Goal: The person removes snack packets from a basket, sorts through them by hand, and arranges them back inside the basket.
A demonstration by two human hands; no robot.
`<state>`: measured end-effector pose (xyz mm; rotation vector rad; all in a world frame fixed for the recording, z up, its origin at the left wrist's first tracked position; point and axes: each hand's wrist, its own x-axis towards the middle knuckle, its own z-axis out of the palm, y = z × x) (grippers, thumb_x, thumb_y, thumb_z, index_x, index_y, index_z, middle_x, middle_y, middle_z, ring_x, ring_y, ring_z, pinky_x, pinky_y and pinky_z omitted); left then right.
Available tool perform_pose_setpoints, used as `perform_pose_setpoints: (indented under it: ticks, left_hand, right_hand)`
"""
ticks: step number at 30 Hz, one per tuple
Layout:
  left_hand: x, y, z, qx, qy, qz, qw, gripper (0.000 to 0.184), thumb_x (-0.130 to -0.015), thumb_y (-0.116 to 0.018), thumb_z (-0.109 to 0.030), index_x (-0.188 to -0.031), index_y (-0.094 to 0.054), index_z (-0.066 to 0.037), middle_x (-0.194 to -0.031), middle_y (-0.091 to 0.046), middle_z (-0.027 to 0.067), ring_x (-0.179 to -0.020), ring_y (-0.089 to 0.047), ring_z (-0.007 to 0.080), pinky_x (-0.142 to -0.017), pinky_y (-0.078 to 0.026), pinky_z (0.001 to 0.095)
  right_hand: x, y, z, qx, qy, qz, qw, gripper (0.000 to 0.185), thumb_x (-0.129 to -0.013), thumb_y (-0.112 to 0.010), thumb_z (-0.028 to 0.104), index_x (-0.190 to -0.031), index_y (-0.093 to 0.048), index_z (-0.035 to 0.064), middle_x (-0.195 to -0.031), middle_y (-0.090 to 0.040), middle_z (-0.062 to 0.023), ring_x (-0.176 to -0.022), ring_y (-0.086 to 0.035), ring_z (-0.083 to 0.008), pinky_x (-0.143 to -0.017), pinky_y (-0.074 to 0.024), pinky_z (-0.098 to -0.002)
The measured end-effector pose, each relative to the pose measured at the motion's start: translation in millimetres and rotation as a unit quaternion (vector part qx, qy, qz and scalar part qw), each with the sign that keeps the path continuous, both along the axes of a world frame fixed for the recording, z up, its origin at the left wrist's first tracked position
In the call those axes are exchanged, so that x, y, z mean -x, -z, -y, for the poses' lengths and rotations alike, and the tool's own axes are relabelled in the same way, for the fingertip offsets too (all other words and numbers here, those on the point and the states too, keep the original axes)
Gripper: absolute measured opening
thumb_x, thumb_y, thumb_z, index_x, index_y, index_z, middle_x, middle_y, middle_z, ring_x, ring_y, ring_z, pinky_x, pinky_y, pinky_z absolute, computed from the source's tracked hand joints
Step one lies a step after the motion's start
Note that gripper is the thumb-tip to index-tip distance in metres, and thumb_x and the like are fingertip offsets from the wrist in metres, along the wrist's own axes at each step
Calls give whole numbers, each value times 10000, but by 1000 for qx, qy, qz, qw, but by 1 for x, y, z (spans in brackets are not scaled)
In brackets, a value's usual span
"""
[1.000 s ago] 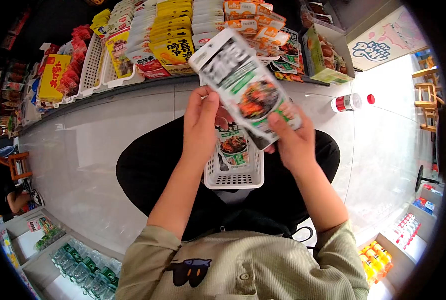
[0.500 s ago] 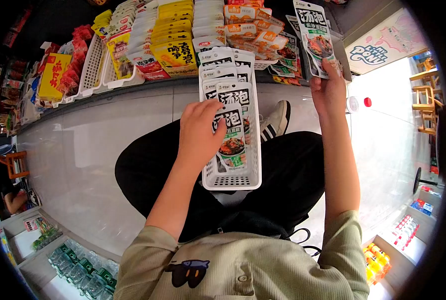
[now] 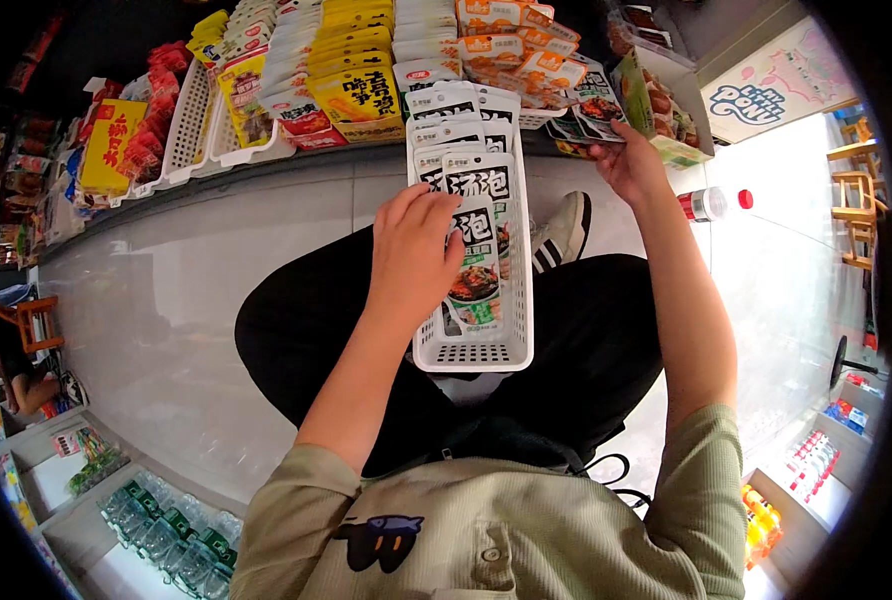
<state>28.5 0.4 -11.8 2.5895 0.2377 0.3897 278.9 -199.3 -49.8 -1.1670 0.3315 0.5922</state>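
A white perforated basket (image 3: 474, 357) rests on my lap, with several black, white and green food packets (image 3: 480, 265) standing in rows inside it. My left hand (image 3: 413, 250) lies over the basket's left side, its fingers bent against the packets; whether it grips one is hidden. At the shelf edge, my right hand (image 3: 630, 165) is pinched on the lower edge of a similar packet (image 3: 596, 104), which lies beside the orange packets (image 3: 528, 65).
Yellow packets (image 3: 356, 95), red packets (image 3: 149, 125) and a white basket (image 3: 251, 152) line the shelf. A red-capped bottle (image 3: 708, 204) lies right on the floor. Bottled drinks (image 3: 171, 535) are lower left. A person (image 3: 11, 370) is far left.
My right hand has moved left and down with its packet, from upright above the shelf to lying on it. My left hand and the basket have shifted slightly. Earlier, both hands were at one packet.
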Motion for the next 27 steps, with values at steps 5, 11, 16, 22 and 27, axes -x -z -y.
perform_pose_setpoints:
  ticks: [5, 11, 16, 22, 27]
  left_hand:
    - [1, 5, 1, -33, -2, 21, 999, 324, -769, -622, -99, -1086, -591, -42, -1104, -602, 117, -1177, -463, 295, -1001, -321, 435]
    - [2, 4, 0, -59, 4, 20, 998, 334, -747, -627, -84, -1076, -588, -43, -1097, -600, 119, -1178, -460, 288, -1002, -303, 442]
    - [0, 5, 0, -54, 1, 31, 998, 342, -727, -637, -74, -1065, -597, -50, -1046, -597, 109, -1124, -469, 297, -988, -315, 437]
    - [1, 3, 0, -30, -1, 40, 999, 272, -712, -650, -72, -983, -628, -59, -945, -573, 92, -1016, -484, 297, -944, -343, 424]
    - [2, 4, -1, -17, 7, 28, 999, 223, -714, -658, -71, -935, -634, -61, -973, -565, 93, -1026, -478, 305, -933, -356, 427]
  right_hand:
    - [3, -1, 6, 94, -96, -58, 989, 222, -895, -525, 265, -995, -503, 68, -859, -593, -129, -670, -563, -200, -567, -448, -290]
    - [31, -32, 3, 246, -94, -2, 965, 139, -850, -558, 213, -899, -540, 84, -717, -563, -71, -560, -539, -180, -507, -437, -313]
    - [75, -36, -18, 204, -163, 297, 918, 127, -820, -594, 126, -912, -578, 40, -756, -569, -72, -603, -558, -179, -550, -467, -323]
    - [116, -50, -57, 380, -247, 621, 640, 318, -765, -627, 148, -1069, -608, 59, -1219, -469, -225, -1076, -515, -343, -849, -475, -416]
    - [117, -46, -63, 454, -295, 547, 638, 308, -764, -641, 136, -1061, -609, 61, -1316, -405, -262, -1222, -403, -421, -1012, -357, -434]
